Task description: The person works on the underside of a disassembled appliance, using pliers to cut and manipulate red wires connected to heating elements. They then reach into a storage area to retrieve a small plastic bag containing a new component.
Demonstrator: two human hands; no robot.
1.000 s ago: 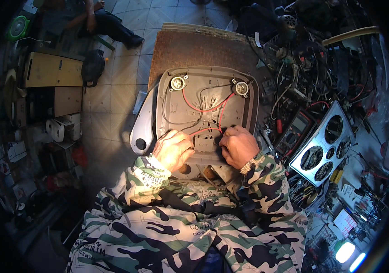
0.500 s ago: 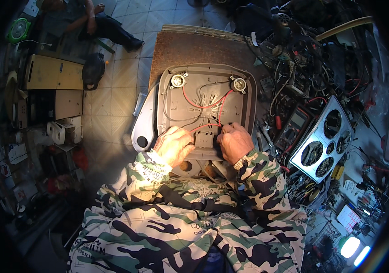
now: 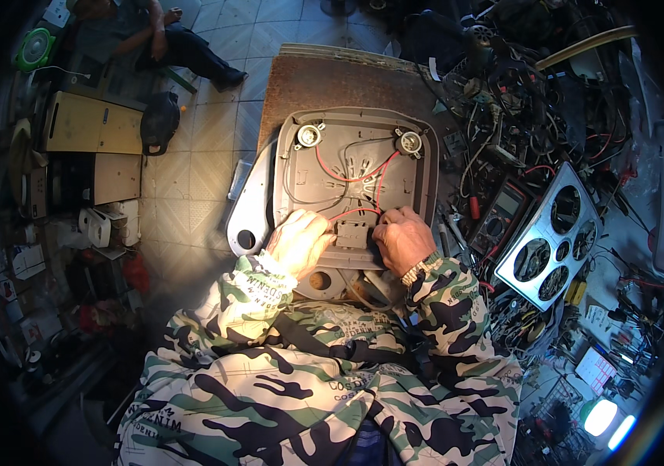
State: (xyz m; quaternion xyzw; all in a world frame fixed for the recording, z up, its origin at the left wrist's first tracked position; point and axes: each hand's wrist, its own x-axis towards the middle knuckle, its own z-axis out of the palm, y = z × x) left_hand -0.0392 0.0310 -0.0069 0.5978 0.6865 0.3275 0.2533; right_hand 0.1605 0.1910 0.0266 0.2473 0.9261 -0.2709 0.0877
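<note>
Both hands are down on the grey plastic housing (image 3: pixel 355 175), which lies open-side up on a brown board (image 3: pixel 332 78) right in front of the person, its near edge tucked against the camouflage jacket (image 3: pixel 308 388). The left hand (image 3: pixel 298 242) sits curled at the left of a small dark block (image 3: pixel 352 233) low in the housing, fingers bent over its edge and touching it; the right hand (image 3: pixel 402 239) is clenched tight against the block's right side, knuckles up, pinching at it, though exactly what the fingertips grip is hidden beneath the hand. So the block sits pressed between the two hands. Red wires (image 3: pixel 359 175) and grey ones run up from the block across the inside of the housing toward two round white lamp sockets (image 3: pixel 308 135), one at each top corner. A pale grey curved panel (image 3: pixel 248 213) lies just beside the housing on the left, partly under it. Off to the right the bench (image 3: pixel 619 233) is thick with tangled cables, and there a multimeter (image 3: pixel 499 217) lies near the housing, with a shiny metal plate with round holes (image 3: pixel 553 237) just beyond it. On the tiled floor to the left stand a yellow box (image 3: pixel 91 124) and a dark helmet (image 3: pixel 159 118), and another person sits at the top left, well apart.
</note>
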